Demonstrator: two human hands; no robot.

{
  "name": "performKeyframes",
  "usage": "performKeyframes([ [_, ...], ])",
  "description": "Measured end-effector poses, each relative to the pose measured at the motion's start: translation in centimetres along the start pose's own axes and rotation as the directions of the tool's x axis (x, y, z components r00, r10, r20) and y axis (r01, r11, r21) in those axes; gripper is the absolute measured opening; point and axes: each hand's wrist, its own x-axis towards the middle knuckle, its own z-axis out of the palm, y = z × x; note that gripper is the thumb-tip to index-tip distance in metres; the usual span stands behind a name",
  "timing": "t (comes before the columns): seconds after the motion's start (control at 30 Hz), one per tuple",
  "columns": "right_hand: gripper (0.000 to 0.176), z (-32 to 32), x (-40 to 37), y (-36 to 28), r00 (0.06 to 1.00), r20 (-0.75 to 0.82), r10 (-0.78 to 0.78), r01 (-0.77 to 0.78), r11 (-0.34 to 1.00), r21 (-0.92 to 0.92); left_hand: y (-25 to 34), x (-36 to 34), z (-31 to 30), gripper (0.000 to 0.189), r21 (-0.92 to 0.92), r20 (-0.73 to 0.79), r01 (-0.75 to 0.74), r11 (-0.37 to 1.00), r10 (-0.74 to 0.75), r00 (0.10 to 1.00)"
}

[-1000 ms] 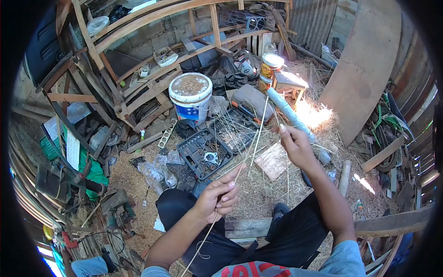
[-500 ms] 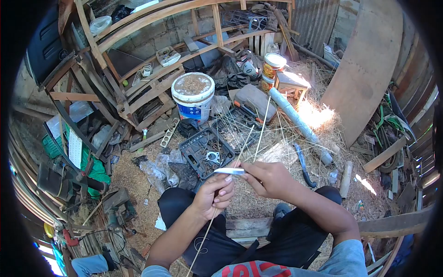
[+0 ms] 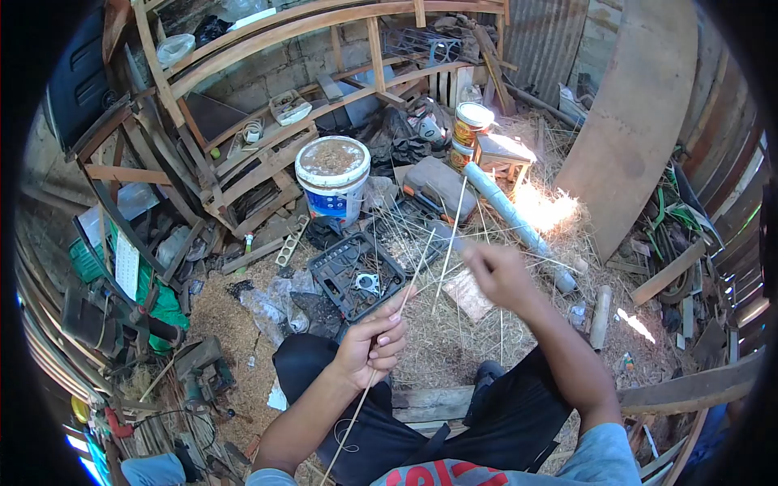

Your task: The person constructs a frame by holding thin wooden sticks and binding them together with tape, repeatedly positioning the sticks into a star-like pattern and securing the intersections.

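Observation:
My left hand (image 3: 374, 344) is closed round a thin pale strip (image 3: 350, 429), which runs from below my lap up past my fingers. Up and to the right of it, my right hand (image 3: 498, 275) is closed on the handle end of a knife, its grey blade (image 3: 446, 234) blurred and pointing up to the left. The blade stands apart from the strip in my left hand. Another upright pale strip (image 3: 450, 243) shows between the two hands, beyond them.
An open tool case (image 3: 356, 275) lies ahead on the littered ground. Behind it stands a white and blue bucket (image 3: 333, 180). A grey-green pipe (image 3: 519, 223) lies at the right, near a small wooden stool (image 3: 504, 148). Wooden framing (image 3: 284, 36) crosses the back.
My right hand has moved up and to the right with the knife, away from my left hand. My left hand has stayed in nearly the same place. The view has shifted slightly.

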Motion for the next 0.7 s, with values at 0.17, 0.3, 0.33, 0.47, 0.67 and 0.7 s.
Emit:
performKeyframes([
  [0.17, 0.020, 3.5, -2.5, -4.8, 0.937, 0.176, -0.303, 0.313, 0.949, -0.034, 0.0, -0.2, 0.2, 0.053, -0.030, -0.016, 0.012, 0.999, -0.013, 1.000],
  [0.3, 0.025, 3.0, -1.7, -3.7, 0.958, 0.061, -0.280, 0.284, 0.956, -0.072, 0.1, -0.4, 0.0, 0.052, -0.034, 0.010, 0.018, 0.999, -0.017, 1.000],
  [0.33, 0.023, 3.1, -1.6, -3.6, 0.974, 0.017, -0.228, 0.229, 0.970, -0.079, 0.1, -0.4, 0.0, 0.052, -0.044, 0.018, 0.014, 0.999, -0.013, 1.000],
  [0.47, 0.026, 2.5, -0.3, -0.9, 0.985, -0.172, -0.001, -0.014, 0.996, -0.085, 0.0, -0.4, 0.4, 0.052, 0.032, 0.041, 0.054, 0.998, -0.055, 0.998],
  [0.67, 0.025, -2.2, 0.7, -0.2, 0.973, -0.146, 0.179, -0.187, 0.982, -0.040, -0.7, -0.4, 0.1, 0.053, 0.054, 0.024, 0.084, 0.995, -0.085, 0.996],
  [0.7, 0.025, -1.1, 0.2, -0.4, 0.992, -0.110, 0.065, -0.068, 0.997, -0.022, -0.6, -0.3, -0.1, 0.053, 0.045, 0.021, 0.061, 0.997, -0.062, 0.998],
])
